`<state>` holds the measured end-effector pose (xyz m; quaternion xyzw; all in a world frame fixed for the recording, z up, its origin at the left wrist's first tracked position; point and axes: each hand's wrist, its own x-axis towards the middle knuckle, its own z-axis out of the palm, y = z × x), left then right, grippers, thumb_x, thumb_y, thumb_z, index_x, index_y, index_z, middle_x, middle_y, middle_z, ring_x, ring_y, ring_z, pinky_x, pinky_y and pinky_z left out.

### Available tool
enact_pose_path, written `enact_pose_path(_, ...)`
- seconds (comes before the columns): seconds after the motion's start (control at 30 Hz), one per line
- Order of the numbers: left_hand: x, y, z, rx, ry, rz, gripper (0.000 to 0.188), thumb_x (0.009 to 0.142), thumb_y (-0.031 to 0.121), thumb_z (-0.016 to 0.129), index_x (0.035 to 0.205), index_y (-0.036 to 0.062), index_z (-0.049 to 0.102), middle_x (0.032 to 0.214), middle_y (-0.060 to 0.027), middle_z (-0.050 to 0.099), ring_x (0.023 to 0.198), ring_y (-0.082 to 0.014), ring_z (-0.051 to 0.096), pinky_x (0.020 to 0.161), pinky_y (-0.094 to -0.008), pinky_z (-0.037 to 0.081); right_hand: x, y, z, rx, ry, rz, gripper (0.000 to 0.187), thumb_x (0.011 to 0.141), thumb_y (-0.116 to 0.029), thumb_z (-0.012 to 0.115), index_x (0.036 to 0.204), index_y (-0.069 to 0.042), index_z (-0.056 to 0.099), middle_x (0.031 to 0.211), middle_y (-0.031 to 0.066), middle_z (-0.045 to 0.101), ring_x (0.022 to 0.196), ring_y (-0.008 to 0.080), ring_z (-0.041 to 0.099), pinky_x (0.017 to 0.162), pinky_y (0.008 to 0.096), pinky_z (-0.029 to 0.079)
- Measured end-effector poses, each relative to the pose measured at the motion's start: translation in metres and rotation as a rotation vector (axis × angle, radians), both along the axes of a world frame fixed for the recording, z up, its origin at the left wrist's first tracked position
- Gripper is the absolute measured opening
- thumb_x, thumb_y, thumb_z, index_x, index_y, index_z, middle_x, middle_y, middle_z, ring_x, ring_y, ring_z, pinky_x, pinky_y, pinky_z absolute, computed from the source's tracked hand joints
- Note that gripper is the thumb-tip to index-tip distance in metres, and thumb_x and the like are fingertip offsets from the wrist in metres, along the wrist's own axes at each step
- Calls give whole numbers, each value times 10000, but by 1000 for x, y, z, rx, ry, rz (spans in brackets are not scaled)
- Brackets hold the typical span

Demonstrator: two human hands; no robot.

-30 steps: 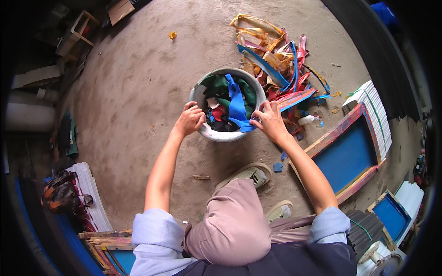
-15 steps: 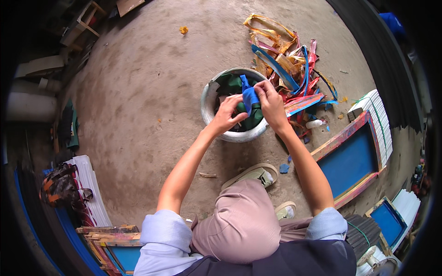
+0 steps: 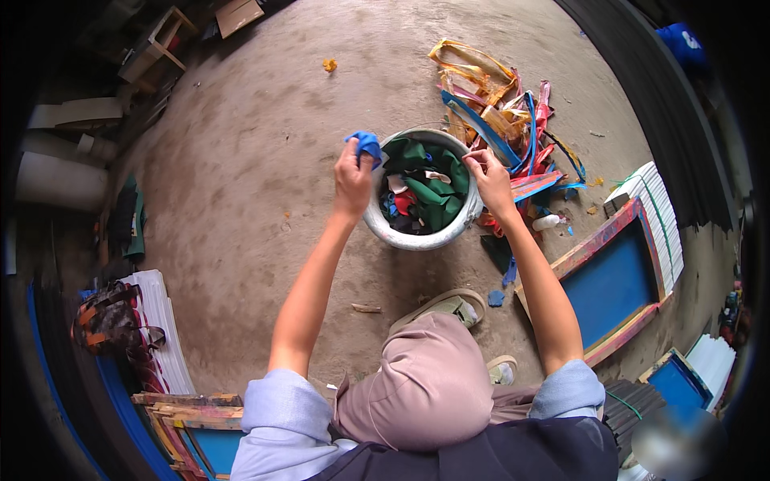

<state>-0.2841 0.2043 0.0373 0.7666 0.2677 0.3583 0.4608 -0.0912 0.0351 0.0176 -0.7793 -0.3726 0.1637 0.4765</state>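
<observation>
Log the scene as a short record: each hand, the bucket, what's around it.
left hand: gripping bunched blue cloth beside the bucket
right hand: at the bucket's right rim; contact unclear
bucket contents: green, red, white and dark cloth scraps
right of bucket: tangled multicoloured strips, small white bottle, wood-framed blue screen
support: bare floor

Lit softly, fairly bright over the floor (image 3: 241, 240), sinking to near-black at the left and in the corners. Shaded softly on the near side of the bucket (image 3: 415, 240). Bowed toward the outer edge, as along the dark strips (image 3: 674, 104) at right. Reasonably crisp mid-frame (smeared into a pale blot (image 3: 678, 441) at lower right).
</observation>
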Motion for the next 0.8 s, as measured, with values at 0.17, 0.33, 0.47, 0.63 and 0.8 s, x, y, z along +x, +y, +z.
enact_pose_path(0.17, -6, -34, -31, 46, 916, -593, 506, 851, 270, 654, 1245, -14, 512, 1281, -209, 484, 1182, -326, 512, 996, -389, 423, -9, 4, -28, -426, -715, 156, 188, 846, -152, 605, 1012, -62, 597, 960, 93, 582, 1031, 279, 528, 861, 422, 438)
enact_pose_path(0.33, -2, -47, -47, 201, 667, -434, 335, 751, -49, 545, 1079, 15, 562, 1197, -172, 510, 1106, -328, 514, 960, -394, 444, -14, 16, -73, -629, -1350, 31, 294, 816, -188, 586, 1105, -137, 569, 1163, 64, 523, 1169, 233, 445, 963, 490, 314)
enact_pose_path(0.47, 5, -40, -52, 170, 417, -356, 261, 719, -109, 481, 945, -2, 557, 1126, -144, 546, 1065, -322, 513, 926, -396, 444, -7, 33, -70, -780, -1288, 52, 256, 832, -200, 560, 1082, -154, 592, 1165, 46, 533, 1175, 216, 437, 937, 459, 317)
enact_pose_path(0.63, 6, -32, -57, 135, 293, -193, 204, 716, -93, 460, 876, -2, 550, 1097, -132, 573, 1047, -314, 529, 921, -395, 437, 7, 18, -33, -436, -983, 24, 198, 829, -121, 569, 1025, -122, 594, 987, 29, 628, 1057, 209, 529, 848, 404, 401)
enact_pose_path(0.8, 24, -34, -51, 20, 99, -154, 307, 696, -33, 512, 999, 15, 538, 1133, -153, 542, 1147, -337, 491, 1019, -415, 375, 8, -2, 32, -182, -378, -59, 146, 836, 7, 494, 975, -25, 527, 909, 150, 633, 888, 322, 607, 819, 428, 456)
